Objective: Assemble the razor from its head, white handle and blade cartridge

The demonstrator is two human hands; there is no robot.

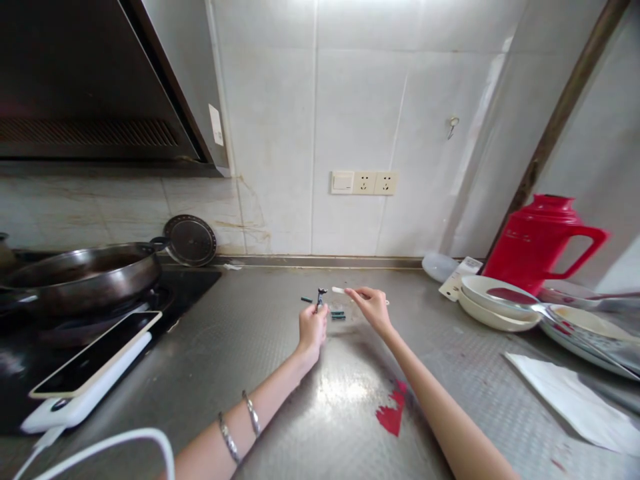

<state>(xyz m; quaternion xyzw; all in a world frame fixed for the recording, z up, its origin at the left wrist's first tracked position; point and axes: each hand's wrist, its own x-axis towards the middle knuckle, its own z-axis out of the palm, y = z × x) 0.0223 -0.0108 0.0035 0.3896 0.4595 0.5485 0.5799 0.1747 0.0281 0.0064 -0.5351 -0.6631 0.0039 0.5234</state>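
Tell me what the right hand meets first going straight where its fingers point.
Likely the small dark part in the left hand: the right hand's white stick points that way. Depth is unclear, so it could pass behind it.

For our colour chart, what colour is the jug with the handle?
The jug is red, seen in the head view.

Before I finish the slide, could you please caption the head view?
Over a metal counter, the left hand holds a small dark piece and the right hand a thin white stick.
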